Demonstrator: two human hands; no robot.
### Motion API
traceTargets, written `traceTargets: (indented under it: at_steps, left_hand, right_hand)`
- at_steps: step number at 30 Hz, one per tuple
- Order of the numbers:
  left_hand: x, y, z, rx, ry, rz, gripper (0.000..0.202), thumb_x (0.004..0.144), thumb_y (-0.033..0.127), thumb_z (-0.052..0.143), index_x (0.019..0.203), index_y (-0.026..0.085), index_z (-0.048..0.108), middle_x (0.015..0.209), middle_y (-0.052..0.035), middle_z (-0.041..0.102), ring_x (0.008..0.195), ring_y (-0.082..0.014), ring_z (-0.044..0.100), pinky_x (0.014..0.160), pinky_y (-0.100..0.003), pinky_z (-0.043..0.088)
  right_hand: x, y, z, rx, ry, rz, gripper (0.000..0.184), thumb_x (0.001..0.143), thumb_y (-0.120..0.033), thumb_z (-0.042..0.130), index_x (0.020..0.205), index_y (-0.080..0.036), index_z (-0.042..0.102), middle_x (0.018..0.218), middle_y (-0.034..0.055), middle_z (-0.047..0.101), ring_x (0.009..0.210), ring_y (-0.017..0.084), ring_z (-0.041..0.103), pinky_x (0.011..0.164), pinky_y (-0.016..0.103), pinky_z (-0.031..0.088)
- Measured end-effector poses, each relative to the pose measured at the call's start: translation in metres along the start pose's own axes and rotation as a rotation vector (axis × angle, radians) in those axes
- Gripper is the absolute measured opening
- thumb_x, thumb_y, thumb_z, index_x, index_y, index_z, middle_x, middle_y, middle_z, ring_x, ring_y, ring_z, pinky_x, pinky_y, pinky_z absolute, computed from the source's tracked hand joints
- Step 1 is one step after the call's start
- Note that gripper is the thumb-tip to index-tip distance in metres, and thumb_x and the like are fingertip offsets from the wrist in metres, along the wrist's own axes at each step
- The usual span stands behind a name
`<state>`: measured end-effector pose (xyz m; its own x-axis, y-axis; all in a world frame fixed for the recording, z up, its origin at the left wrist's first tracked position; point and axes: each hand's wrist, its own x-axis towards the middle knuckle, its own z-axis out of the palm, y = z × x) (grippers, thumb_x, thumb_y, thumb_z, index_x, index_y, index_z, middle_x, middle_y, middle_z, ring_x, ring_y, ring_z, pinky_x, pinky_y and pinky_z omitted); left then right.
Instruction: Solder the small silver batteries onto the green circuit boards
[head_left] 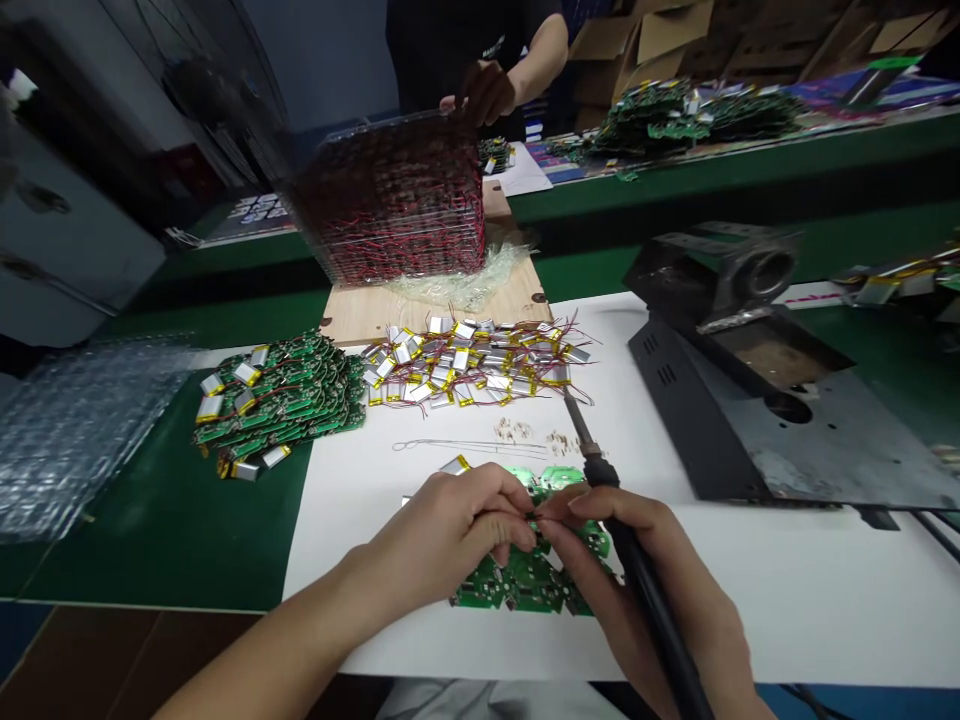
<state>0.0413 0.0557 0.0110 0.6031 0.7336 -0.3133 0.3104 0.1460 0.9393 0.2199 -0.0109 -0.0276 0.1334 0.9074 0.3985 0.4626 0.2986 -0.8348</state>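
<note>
The soldering iron is being gripped in the right hand, its long axis running diagonally across the view from the lower right toward the upper left. Its thin metal tip is being pointed away from the person, just beside the loose batteries, and well off the green boards (these are lying in a small overlapping heap on a white sheet, directly under the hands). The handle is being wrapped by closed fingers, with the index finger laid out toward the other hand. The left hand is being held almost shut, its fingertips pinched together just above the boards; whatever is being pinched is too small to tell. A single battery is being left just beyond the left hand.

A second pile of boards with batteries is lying on the green desk to the left, and a black metal stand is sitting to the right. Farther off, a blurred stack of wired sheets is being held by a co-worker's hand.
</note>
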Motion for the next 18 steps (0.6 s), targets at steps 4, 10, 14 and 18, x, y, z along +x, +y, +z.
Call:
traceTargets:
  at_steps: [4, 10, 14, 18]
  left_hand:
    - [-0.008, 0.006, 0.0, 0.214, 0.041, 0.057, 0.013, 0.094, 0.018, 0.056, 0.088, 0.022, 0.066, 0.074, 0.0036, 0.065, 0.07, -0.0131, 0.06, 0.068, -0.024, 0.043]
    - [-0.017, 0.003, 0.005, 0.285, 0.163, 0.134, 0.013, 0.089, 0.013, 0.06, 0.08, 0.021, 0.066, 0.075, 0.0024, 0.06, 0.072, -0.0137, 0.056, 0.065, -0.025, 0.041]
    - [-0.015, -0.005, 0.005, 0.381, 0.24, 0.186, 0.013, 0.089, 0.012, 0.059, 0.083, 0.021, 0.067, 0.079, -0.0002, 0.06, 0.076, -0.0161, 0.057, 0.069, -0.028, 0.043]
    - [-0.011, -0.011, 0.006, 0.558, 0.245, 0.281, 0.013, 0.092, 0.012, 0.055, 0.087, 0.019, 0.065, 0.084, -0.0019, 0.062, 0.083, -0.0183, 0.058, 0.081, -0.034, 0.043]
  right_hand:
    - [-0.002, 0.003, -0.002, -0.093, -0.026, -0.061, 0.025, 0.091, -0.013, 0.066, 0.108, -0.029, 0.055, 0.092, -0.0026, 0.07, 0.081, 0.012, 0.073, 0.071, 0.016, 0.058]
    - [0.0, 0.006, -0.009, -0.161, -0.114, -0.101, 0.026, 0.094, -0.015, 0.06, 0.115, -0.031, 0.057, 0.094, -0.0008, 0.073, 0.082, 0.014, 0.074, 0.073, 0.02, 0.06]
    - [-0.002, 0.012, -0.021, -0.202, -0.104, -0.013, 0.031, 0.1, -0.022, 0.055, 0.128, -0.033, 0.058, 0.089, -0.0045, 0.077, 0.077, 0.012, 0.074, 0.078, 0.017, 0.058]
    - [-0.01, 0.018, -0.031, -0.203, -0.042, -0.001, 0.036, 0.099, -0.029, 0.057, 0.135, -0.036, 0.06, 0.091, -0.0023, 0.071, 0.074, 0.012, 0.07, 0.07, 0.018, 0.056]
